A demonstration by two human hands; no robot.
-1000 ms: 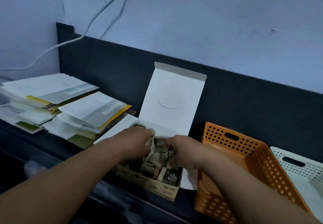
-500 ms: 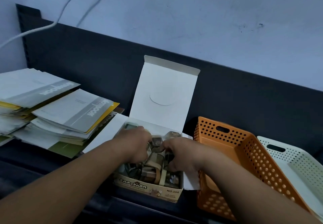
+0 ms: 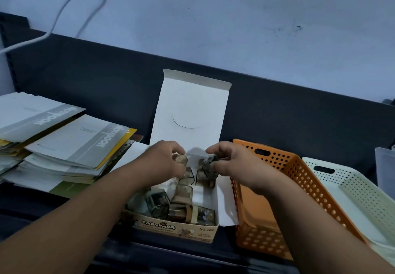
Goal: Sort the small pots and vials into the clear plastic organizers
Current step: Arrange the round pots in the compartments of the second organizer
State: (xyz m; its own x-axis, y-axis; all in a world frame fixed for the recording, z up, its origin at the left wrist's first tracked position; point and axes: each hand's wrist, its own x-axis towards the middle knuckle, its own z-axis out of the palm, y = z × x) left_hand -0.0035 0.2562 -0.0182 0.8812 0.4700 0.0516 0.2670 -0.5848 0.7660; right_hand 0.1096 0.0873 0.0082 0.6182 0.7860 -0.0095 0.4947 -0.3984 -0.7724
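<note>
An open cardboard box (image 3: 179, 229) marked CAPYBARA sits on the dark surface, its white lid (image 3: 190, 115) standing up behind. Several small clear pots (image 3: 159, 206) lie inside it. My left hand (image 3: 162, 162) pinches a small brown-topped pot (image 3: 180, 159) above the box's back half. My right hand (image 3: 233, 162) pinches a small dark clear pot (image 3: 208, 167) just to the right of it. Both hands hover over the box, a short gap between them.
An orange perforated basket (image 3: 284, 167) stands right of the box, a white perforated basket (image 3: 346, 179) beyond it, and a clear plastic container edge (image 3: 384, 167) at far right. Stacked notebooks (image 3: 70, 145) lie at left. A dark back panel and a wall with cables rise behind.
Both hands have lifted out of the box, each with a small pot, and moved slightly apart. The camera has shifted, bringing the right side more into view.
</note>
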